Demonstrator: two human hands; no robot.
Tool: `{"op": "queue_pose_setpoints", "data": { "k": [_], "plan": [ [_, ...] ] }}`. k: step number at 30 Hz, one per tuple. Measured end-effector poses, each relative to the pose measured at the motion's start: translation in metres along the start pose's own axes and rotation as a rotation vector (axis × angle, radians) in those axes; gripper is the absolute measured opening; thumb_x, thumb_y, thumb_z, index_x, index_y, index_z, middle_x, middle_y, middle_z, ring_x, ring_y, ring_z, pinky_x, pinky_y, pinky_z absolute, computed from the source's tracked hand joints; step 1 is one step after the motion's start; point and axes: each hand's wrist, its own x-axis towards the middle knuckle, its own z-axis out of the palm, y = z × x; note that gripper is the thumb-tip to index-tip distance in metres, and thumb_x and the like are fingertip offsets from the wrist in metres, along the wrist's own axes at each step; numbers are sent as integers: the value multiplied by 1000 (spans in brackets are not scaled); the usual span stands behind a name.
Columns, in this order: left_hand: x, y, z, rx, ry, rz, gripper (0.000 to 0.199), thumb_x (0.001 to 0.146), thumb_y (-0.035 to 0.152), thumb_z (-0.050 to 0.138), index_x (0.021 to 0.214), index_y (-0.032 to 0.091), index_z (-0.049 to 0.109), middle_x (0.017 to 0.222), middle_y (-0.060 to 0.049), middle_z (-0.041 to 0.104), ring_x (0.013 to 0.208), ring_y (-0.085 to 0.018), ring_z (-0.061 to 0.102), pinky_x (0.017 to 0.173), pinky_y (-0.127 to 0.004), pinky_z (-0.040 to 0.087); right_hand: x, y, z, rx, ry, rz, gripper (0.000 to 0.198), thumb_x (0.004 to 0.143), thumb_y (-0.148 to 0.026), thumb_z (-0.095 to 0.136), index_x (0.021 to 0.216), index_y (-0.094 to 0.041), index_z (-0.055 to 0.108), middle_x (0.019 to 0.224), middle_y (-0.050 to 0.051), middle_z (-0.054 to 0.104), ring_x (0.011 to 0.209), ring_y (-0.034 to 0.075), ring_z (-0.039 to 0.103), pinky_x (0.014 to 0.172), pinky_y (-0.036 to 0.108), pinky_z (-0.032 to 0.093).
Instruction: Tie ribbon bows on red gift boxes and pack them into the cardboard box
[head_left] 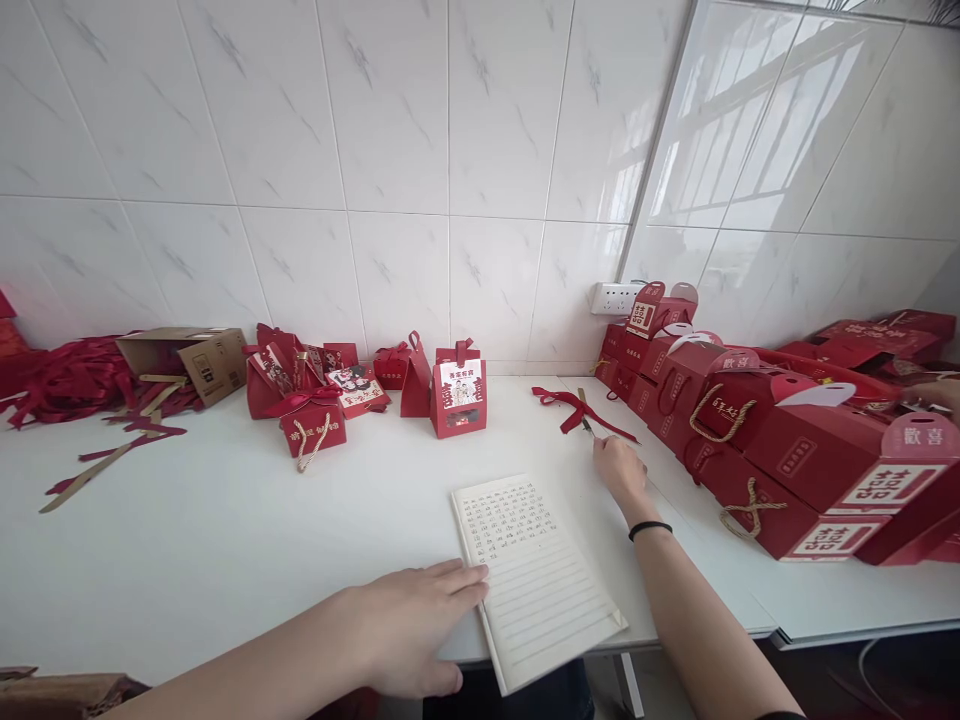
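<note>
- Hands: left hand [409,622] lies flat with fingers stretched out together and thumb spread, fingertips over the left edge of the notebook [544,605].
- Right hand [621,468] is curled narrow, fingertips at the pen [589,428]; can't tell if it is gripped or only touched. Black band [650,528] on that wrist.
- Notebook lies open at the front of the tabletop [225,530], between the forearms, tilted. Rows of handwriting on the upper half of the page, ruled lines below, near corner past the table edge.
- Pen is beyond the notebook, right of its top, against a loose red ribbon [556,398].
- Carton [213,369], far left: on its side, mouth open, ribbons inside and spilling out the front. Big ribbon heap [71,385] just left of it.
- Left cluster of red bags: small box [319,431] with rope handle in front, printed card [357,390] beside it. Contents hidden.
- Window bag [459,400], mid-back: upright, ribbon loop on top, small window low on the front; contents too small to make out. Another red bag [415,388] just left of it.
- Box stack [799,455], right: red gift boxes piled in layers, rope and ribbon handles on the sides. Can't see inside.
- Socket strip [616,298] against the wall, behind the stack's far end.
</note>
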Motion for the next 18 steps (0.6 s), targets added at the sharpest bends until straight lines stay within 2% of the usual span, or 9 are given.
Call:
{"op": "queue_pose_setpoints", "data": {
  "k": [5, 11, 14, 18],
  "plan": [
    [1, -3, 2, -28, 34, 26, 75, 74, 33, 54, 141, 12, 26, 148, -8, 20, 136, -23, 22, 110, -38, 26, 11, 10, 0, 263, 50, 56, 26, 98, -32, 47, 87, -11, 58, 81, 3, 58, 74, 16, 57, 73, 33, 48],
    [1, -1, 0, -57, 37, 19, 76, 73, 29, 56, 140, 10, 28, 147, -10, 21, 136, -27, 22, 110, -41, 26, 22, 16, 3, 602, 137, 67, 23, 100, -26, 39, 96, -10, 55, 90, 6, 60, 73, 15, 60, 65, 27, 50],
    [0, 0, 1, -64, 51, 23, 75, 71, 28, 57, 140, 12, 30, 147, -10, 22, 135, -28, 24, 109, -42, 28, 23, 16, 6, 687, 154, 37, 18, 97, -21, 38, 98, -10, 52, 93, 8, 60, 78, 15, 61, 64, 24, 51],
    [1, -3, 4, -36, 35, 20, 75, 73, 30, 56, 141, 13, 28, 148, -9, 21, 136, -26, 23, 110, -39, 26, 23, 15, 7, 680, 186, -7, 13, 85, -23, 47, 92, -12, 51, 92, 9, 62, 78, 18, 61, 66, 25, 50]
  ]
}}
